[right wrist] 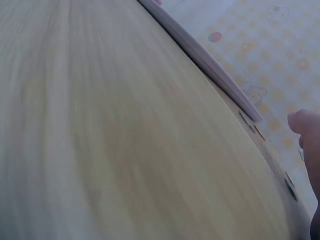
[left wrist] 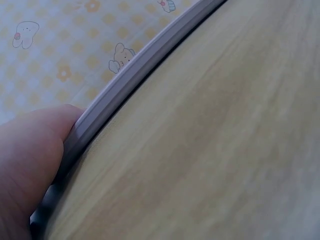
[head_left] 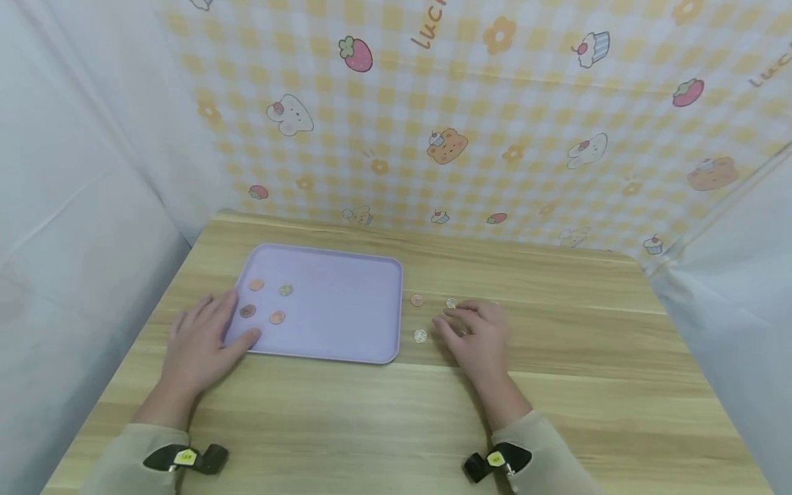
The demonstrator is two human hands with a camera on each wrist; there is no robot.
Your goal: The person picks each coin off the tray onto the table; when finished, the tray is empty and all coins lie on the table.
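Observation:
A lilac tray (head_left: pixel 334 302) lies on the table with several coins on its left part, among them a copper coin (head_left: pixel 256 284) and a duller coin (head_left: pixel 285 290). My left hand (head_left: pixel 201 340) rests at the tray's left edge, fingers along the side and thumb over the near corner. To the right of the tray my right hand (head_left: pixel 479 337) hovers low over loose coins, fingers bent and thumb apart from the index finger. Beside its fingertips are a silver coin (head_left: pixel 451 302) and a partly covered coin (head_left: pixel 463 333). Closer to the tray lie another silver coin (head_left: pixel 420 336) and a copper coin (head_left: pixel 417 300).
The wooden table (head_left: pixel 334 419) reaches back to a yellow checked cloth (head_left: pixel 396 124) with cartoon prints. Pale cloth hangs at both sides. A black wrist camera (head_left: pixel 185 458) sits on the left sleeve, and a second wrist camera (head_left: pixel 498 462) on the right.

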